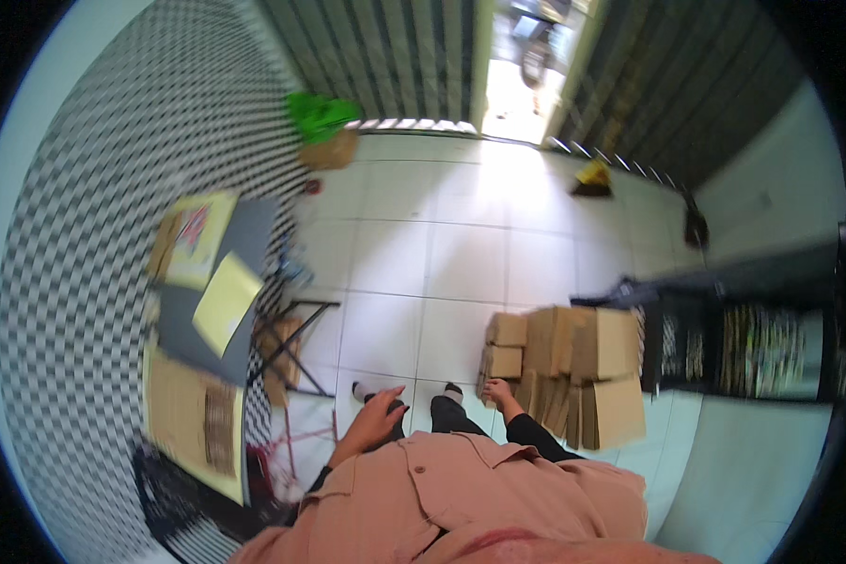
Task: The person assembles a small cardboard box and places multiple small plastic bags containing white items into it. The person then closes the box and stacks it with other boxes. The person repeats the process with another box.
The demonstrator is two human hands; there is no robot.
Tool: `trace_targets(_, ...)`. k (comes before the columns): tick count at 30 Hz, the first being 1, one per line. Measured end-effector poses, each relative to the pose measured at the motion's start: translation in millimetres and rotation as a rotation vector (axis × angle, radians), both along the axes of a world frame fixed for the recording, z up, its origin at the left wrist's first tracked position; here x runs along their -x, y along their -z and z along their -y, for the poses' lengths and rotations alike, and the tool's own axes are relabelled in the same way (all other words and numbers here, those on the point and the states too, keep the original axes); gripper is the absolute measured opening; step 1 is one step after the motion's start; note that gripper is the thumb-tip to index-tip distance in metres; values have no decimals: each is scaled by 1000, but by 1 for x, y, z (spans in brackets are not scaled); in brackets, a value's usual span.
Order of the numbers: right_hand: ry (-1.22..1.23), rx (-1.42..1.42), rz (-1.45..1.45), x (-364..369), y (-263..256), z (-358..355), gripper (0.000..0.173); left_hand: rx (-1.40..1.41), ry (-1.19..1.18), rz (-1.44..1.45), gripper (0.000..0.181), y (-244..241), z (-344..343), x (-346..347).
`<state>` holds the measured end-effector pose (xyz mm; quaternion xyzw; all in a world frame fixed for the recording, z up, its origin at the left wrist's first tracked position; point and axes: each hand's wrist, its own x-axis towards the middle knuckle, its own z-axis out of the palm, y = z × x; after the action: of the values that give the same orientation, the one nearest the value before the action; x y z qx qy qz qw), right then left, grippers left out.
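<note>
My left hand is in front of my body, fingers apart, with nothing in it. My right hand, its fingers partly curled, is beside the left edge of a group of stacked cardboard boxes; whether it touches the small box there cannot be told. The boxes stand on the white tiled floor, some flat and upright, others larger. To my left is a grey folding table bearing a loose pale yellow sheet and a large brown cardboard piece on yellow sheeting.
The table's black crossed legs reach out over the floor. Dark shelving stands at the right behind the boxes. A green bag lies by the patterned wall. A yellow and dark broom head is near the bright doorway.
</note>
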<state>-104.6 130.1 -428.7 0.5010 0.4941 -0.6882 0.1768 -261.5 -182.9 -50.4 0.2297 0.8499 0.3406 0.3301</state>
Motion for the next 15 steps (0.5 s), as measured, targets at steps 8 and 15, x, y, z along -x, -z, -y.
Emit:
trace_targets(8, -405, -122, -208, 197, -87, 23, 31, -119, -468, -56, 47, -14, 90, 11)
trace_targets(15, -679, -230, -736, 338, -245, 194, 30, -333, -897, -267, 40, -43, 191, 27)
